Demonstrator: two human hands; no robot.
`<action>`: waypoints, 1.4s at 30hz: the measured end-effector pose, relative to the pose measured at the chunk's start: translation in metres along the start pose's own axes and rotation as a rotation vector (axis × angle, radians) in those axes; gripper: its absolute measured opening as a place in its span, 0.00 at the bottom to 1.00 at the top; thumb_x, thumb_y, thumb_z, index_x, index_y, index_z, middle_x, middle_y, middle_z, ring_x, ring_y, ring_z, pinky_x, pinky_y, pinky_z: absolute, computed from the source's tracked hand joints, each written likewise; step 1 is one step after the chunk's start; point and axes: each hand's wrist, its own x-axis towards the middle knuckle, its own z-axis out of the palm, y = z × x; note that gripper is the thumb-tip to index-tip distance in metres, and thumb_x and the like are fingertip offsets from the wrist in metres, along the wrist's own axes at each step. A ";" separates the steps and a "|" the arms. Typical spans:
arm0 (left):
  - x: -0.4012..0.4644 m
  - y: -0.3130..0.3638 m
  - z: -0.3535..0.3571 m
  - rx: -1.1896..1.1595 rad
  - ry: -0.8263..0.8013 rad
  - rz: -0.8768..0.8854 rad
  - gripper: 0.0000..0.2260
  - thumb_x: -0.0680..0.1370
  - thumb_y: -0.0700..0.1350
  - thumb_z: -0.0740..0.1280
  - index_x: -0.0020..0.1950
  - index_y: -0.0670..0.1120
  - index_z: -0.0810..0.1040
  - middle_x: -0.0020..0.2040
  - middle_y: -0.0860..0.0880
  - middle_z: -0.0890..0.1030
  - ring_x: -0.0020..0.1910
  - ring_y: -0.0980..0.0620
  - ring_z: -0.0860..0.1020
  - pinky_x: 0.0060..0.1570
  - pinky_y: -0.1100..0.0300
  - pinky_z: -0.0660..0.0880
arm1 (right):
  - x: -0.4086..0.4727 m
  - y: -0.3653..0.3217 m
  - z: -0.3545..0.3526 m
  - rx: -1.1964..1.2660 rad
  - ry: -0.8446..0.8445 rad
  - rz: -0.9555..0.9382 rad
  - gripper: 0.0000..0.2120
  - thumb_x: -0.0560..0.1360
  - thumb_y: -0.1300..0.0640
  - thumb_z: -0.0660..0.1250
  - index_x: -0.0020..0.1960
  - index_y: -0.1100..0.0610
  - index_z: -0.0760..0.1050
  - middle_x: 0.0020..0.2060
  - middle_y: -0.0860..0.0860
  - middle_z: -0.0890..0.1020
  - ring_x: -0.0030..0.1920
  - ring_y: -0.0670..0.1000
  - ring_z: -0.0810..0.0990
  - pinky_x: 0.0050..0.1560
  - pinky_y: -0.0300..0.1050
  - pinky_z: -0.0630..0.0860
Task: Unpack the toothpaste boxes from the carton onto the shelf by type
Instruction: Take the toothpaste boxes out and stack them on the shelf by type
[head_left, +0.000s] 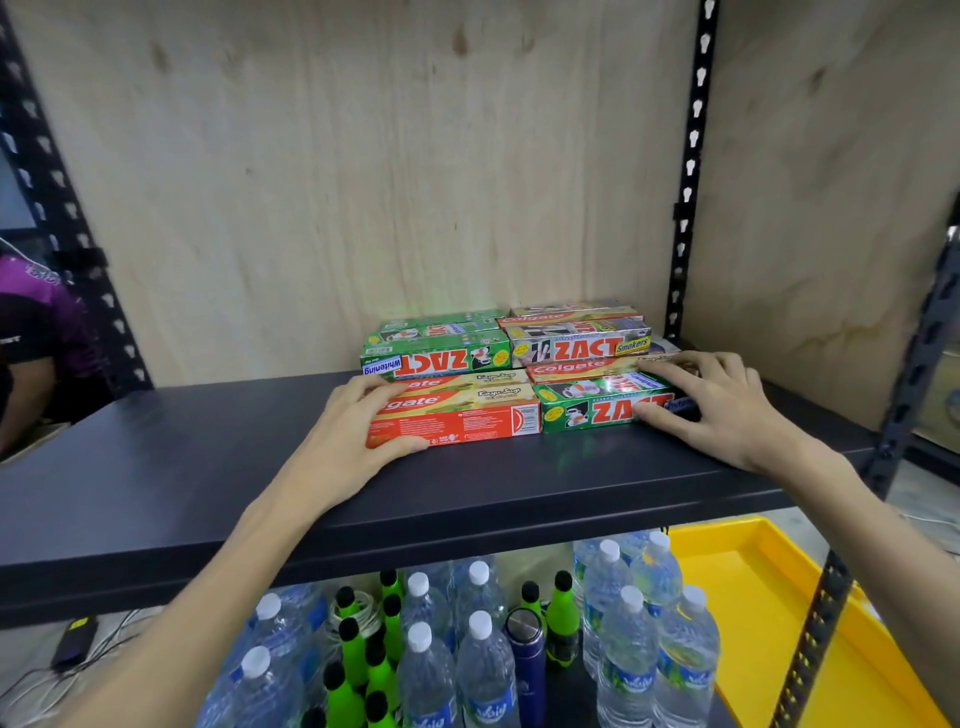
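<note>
Now, head view, line by line:

Shelf: a dark shelf board (156, 467) crosses the frame, with a plywood back panel (363, 182) behind it and black slotted uprights (691, 156) at the sides.

Toothpaste boxes: a tight block sits right of the middle of the board, near the back. Front left is a red Colgate box (467, 415); front right, touching it end to end, is a green ZACT box (597, 408). Behind them lie an upside-down green ZACT whitening box (436, 358), a ZACT Smokers box (579, 347) and another Colgate box (576, 366). Further boxes lie behind these, partly hidden.

Left hand: the left hand (353, 431) lies on the left end of the red Colgate box, fingers curled over its top and thumb along its front face.

Right hand: the right hand (722, 405) has its fingers spread and nearly straight, resting on the right ends of the green ZACT box and the Colgate box behind it.

Carton: not in view.

Below the shelf: clear water bottles (478, 649) with white caps, bright green bottles (353, 654) with black caps, a dark blue flask (527, 654).

Lower right: a yellow tray (753, 582).

Far left: part of a person in a purple and black shirt (36, 322).
</note>
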 end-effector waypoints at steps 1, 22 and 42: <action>0.000 0.000 0.000 -0.001 -0.001 -0.002 0.35 0.73 0.64 0.69 0.77 0.53 0.67 0.73 0.54 0.65 0.73 0.54 0.61 0.71 0.53 0.63 | 0.000 0.000 0.000 0.001 -0.001 0.000 0.41 0.68 0.20 0.44 0.77 0.34 0.56 0.75 0.52 0.65 0.71 0.56 0.58 0.69 0.57 0.60; -0.005 0.006 -0.005 0.060 0.062 -0.001 0.37 0.69 0.69 0.67 0.74 0.52 0.71 0.68 0.52 0.68 0.69 0.54 0.60 0.70 0.51 0.64 | -0.012 -0.035 -0.006 0.051 0.139 -0.156 0.39 0.71 0.22 0.51 0.75 0.41 0.67 0.73 0.48 0.70 0.72 0.53 0.60 0.67 0.55 0.62; -0.046 -0.060 -0.064 -0.201 0.031 -0.129 0.19 0.72 0.54 0.77 0.59 0.57 0.74 0.58 0.58 0.75 0.56 0.58 0.77 0.49 0.67 0.72 | 0.018 -0.206 0.021 0.192 0.145 -0.539 0.21 0.80 0.44 0.66 0.71 0.44 0.75 0.51 0.45 0.74 0.53 0.48 0.67 0.58 0.48 0.67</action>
